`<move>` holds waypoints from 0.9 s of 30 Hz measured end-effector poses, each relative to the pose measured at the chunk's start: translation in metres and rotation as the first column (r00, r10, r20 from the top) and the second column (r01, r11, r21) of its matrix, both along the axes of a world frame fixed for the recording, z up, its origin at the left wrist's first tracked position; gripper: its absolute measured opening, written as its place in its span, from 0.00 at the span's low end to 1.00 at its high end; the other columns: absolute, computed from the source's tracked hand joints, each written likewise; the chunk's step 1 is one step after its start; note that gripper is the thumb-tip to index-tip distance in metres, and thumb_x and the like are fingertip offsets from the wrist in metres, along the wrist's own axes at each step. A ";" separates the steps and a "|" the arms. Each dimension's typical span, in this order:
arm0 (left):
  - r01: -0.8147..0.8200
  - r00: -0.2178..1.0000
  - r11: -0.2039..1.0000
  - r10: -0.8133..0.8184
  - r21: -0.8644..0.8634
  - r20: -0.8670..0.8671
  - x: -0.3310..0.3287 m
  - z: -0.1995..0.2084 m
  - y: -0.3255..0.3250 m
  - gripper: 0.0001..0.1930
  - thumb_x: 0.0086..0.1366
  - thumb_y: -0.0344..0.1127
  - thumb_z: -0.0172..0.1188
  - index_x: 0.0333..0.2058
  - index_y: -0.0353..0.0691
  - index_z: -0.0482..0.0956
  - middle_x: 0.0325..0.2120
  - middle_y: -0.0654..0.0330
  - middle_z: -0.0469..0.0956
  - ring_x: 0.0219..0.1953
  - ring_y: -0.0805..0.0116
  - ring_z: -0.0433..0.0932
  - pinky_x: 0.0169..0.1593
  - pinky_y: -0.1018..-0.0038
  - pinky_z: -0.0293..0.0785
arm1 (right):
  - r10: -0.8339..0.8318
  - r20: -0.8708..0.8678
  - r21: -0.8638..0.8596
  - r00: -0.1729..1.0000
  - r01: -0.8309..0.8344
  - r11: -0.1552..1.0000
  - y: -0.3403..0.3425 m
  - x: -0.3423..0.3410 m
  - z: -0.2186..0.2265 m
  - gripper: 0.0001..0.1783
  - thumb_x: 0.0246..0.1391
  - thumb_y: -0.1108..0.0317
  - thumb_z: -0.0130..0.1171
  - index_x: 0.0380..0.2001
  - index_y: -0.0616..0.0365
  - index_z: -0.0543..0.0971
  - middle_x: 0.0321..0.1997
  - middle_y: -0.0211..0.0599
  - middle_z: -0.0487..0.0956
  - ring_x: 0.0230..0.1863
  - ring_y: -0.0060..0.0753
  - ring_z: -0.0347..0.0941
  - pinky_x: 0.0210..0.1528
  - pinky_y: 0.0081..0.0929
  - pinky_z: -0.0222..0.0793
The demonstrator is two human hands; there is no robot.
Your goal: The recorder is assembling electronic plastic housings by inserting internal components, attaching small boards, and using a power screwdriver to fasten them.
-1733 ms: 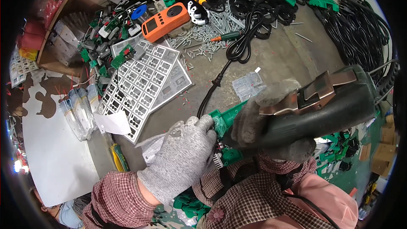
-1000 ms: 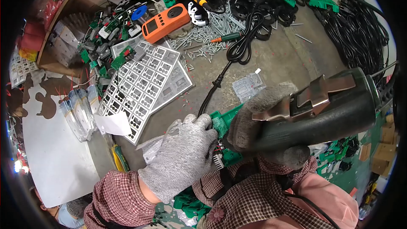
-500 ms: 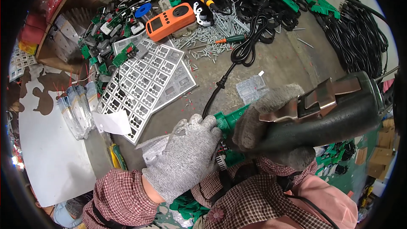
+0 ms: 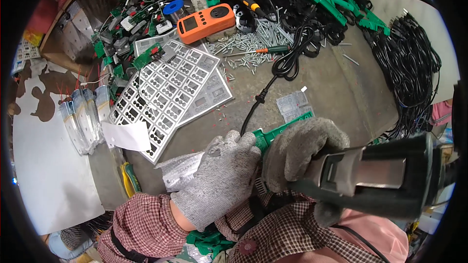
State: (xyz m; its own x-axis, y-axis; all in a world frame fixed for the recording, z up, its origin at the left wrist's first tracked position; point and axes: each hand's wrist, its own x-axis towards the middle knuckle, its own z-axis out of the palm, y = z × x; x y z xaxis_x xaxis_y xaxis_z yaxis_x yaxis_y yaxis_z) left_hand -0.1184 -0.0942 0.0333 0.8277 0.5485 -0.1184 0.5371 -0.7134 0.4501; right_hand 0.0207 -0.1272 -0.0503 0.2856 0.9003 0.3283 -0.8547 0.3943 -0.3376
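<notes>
My left hand (image 4: 217, 180), in a grey knitted glove, is closed around the near end of a green plastic housing (image 4: 287, 127). A black power cord (image 4: 250, 118) runs from under its fingers toward the far side of the bench. My right hand (image 4: 307, 148), in a darker, dirtier glove, grips a dark cylindrical power tool (image 4: 380, 175) with a metal clip on its side. The tool's back end points right, and its working tip is hidden behind the hand. Beside my left hand lies a clear plastic bag (image 4: 178, 171). A transparent printed sticker (image 4: 293, 106) rests beyond the housing.
Sticker sheets (image 4: 168, 92) lie left of centre, near circuit boards (image 4: 122, 44). An orange meter (image 4: 206, 23), loose screws (image 4: 263, 34) and a green-and-orange screwdriver (image 4: 273, 48) are farther back. Bundled black cords (image 4: 404, 63) hang right. Yellow-green pliers (image 4: 129, 179) sit at the near left.
The power tool has turned in my right hand, and its back end has dropped, so the clip faces me more. My left hand keeps its hold on the housing. The view has shifted slightly.
</notes>
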 end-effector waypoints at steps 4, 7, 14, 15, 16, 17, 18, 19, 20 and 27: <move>0.028 1.000 0.993 -0.028 0.115 -0.003 0.006 0.006 -0.005 0.11 0.58 0.33 0.60 0.37 0.34 0.80 0.39 0.52 0.74 0.46 0.55 0.75 0.49 0.61 0.73 | -0.041 0.105 0.082 0.994 0.033 0.996 0.005 0.019 0.022 0.47 0.53 0.47 0.72 0.63 0.65 0.61 0.54 0.53 0.73 0.37 0.33 0.78 0.37 0.32 0.78; 0.010 0.990 0.980 -0.037 0.198 0.133 -0.004 -0.002 -0.006 0.11 0.59 0.35 0.61 0.37 0.35 0.80 0.38 0.54 0.74 0.46 0.56 0.75 0.50 0.62 0.72 | -0.050 0.142 0.141 0.989 0.030 0.990 -0.017 0.025 0.031 0.48 0.51 0.46 0.73 0.63 0.65 0.61 0.53 0.53 0.73 0.36 0.33 0.78 0.36 0.31 0.79; -0.031 0.924 0.988 -0.030 0.154 0.381 -0.032 -0.028 -0.058 0.16 0.57 0.40 0.68 0.44 0.44 0.84 0.43 0.59 0.80 0.53 0.58 0.78 0.55 0.58 0.72 | -0.161 0.215 0.262 0.963 0.102 0.960 0.026 0.044 0.055 0.50 0.49 0.45 0.75 0.62 0.65 0.60 0.52 0.53 0.74 0.33 0.33 0.78 0.32 0.29 0.79; -0.002 0.904 0.971 -0.100 0.239 0.415 -0.025 -0.038 -0.070 0.16 0.56 0.41 0.70 0.43 0.44 0.84 0.42 0.61 0.80 0.52 0.59 0.78 0.54 0.59 0.73 | -0.215 0.325 0.088 0.921 0.197 0.977 0.021 0.048 0.057 0.50 0.50 0.46 0.75 0.63 0.63 0.60 0.53 0.53 0.73 0.32 0.33 0.78 0.31 0.28 0.79; -0.011 0.907 0.971 -0.090 0.238 0.412 -0.026 -0.051 -0.078 0.16 0.56 0.41 0.70 0.43 0.44 0.84 0.42 0.61 0.80 0.52 0.59 0.78 0.54 0.59 0.73 | -0.230 0.432 -0.081 0.872 0.291 0.953 0.020 0.049 0.053 0.49 0.50 0.47 0.75 0.63 0.61 0.60 0.53 0.52 0.73 0.32 0.33 0.78 0.30 0.27 0.79; -0.092 0.890 0.967 -0.028 0.239 0.455 -0.027 -0.061 -0.084 0.16 0.55 0.42 0.71 0.42 0.45 0.84 0.41 0.62 0.80 0.52 0.60 0.78 0.53 0.60 0.73 | -0.149 0.407 -0.115 0.901 0.213 0.970 0.017 0.042 0.048 0.48 0.51 0.47 0.74 0.64 0.62 0.61 0.55 0.51 0.72 0.35 0.34 0.79 0.33 0.30 0.80; -0.161 0.863 0.958 0.020 0.238 0.505 -0.026 -0.063 -0.084 0.16 0.54 0.42 0.72 0.41 0.45 0.84 0.41 0.63 0.80 0.52 0.61 0.78 0.53 0.60 0.73 | -0.225 0.418 -0.081 0.880 0.283 0.956 0.023 0.033 0.044 0.45 0.54 0.42 0.69 0.63 0.58 0.61 0.48 0.47 0.75 0.31 0.32 0.77 0.30 0.31 0.78; -0.162 0.860 0.956 0.016 0.243 0.510 -0.026 -0.063 -0.083 0.16 0.54 0.42 0.72 0.41 0.45 0.84 0.41 0.63 0.80 0.52 0.61 0.78 0.53 0.60 0.73 | -0.299 0.426 -0.044 0.854 0.350 0.936 0.027 0.027 0.040 0.43 0.57 0.38 0.64 0.63 0.55 0.62 0.40 0.43 0.77 0.26 0.31 0.75 0.26 0.33 0.76; -0.158 0.868 0.959 0.022 0.234 0.495 -0.026 -0.061 -0.080 0.16 0.53 0.42 0.72 0.40 0.45 0.84 0.40 0.63 0.81 0.51 0.61 0.79 0.52 0.61 0.74 | -0.303 0.429 -0.034 0.851 0.350 0.936 0.029 0.028 0.040 0.43 0.57 0.38 0.64 0.63 0.55 0.62 0.40 0.43 0.77 0.26 0.31 0.75 0.26 0.33 0.76; 0.171 0.761 0.939 -0.319 0.299 0.565 0.045 -0.019 -0.038 0.18 0.67 0.46 0.60 0.50 0.42 0.79 0.43 0.58 0.78 0.52 0.54 0.77 0.62 0.51 0.67 | -0.506 0.445 0.203 0.739 0.467 0.861 0.023 0.078 0.105 0.42 0.61 0.33 0.54 0.60 0.61 0.65 0.27 0.27 0.71 0.22 0.19 0.64 0.22 0.23 0.65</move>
State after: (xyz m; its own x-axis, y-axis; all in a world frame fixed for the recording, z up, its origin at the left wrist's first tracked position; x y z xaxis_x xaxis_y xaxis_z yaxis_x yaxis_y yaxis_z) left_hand -0.0737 -0.1322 0.0139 0.7979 0.2668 0.5406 0.0050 -0.8996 0.4366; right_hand 0.0989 -0.1039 0.0547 0.4718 0.6492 0.5967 -0.2829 0.7524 -0.5949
